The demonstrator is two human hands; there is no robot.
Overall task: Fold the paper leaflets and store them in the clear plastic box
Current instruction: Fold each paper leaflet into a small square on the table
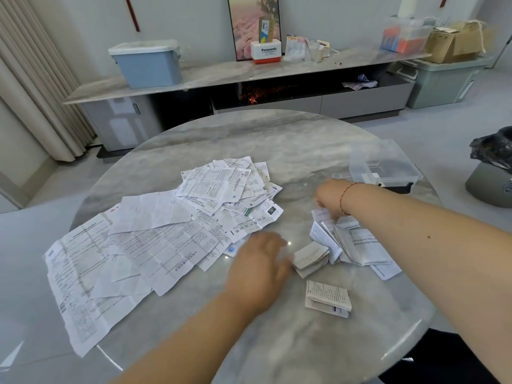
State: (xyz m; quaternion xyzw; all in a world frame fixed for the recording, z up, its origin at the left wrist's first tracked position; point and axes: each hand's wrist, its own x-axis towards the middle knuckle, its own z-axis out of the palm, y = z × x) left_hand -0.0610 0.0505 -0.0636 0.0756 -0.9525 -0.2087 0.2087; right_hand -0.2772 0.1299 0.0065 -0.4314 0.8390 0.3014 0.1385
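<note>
Dozens of unfolded leaflets (155, 234) cover the bench (277, 139); folded ones (327, 297) lie near me. My left hand (257, 261) hovers flat, fingers relaxed; my right hand (329, 200) pinches a folded leaflet (321, 214). Next, I judge, it goes into the clear box (385, 167) beyond.

One view only, from the camera on my head. It looks forward and steeply down across the round marble table (277, 139), close enough that both my forearms enter from the bottom edge. Wide-angle lens; the far media console (221, 76) bows visibly.
</note>
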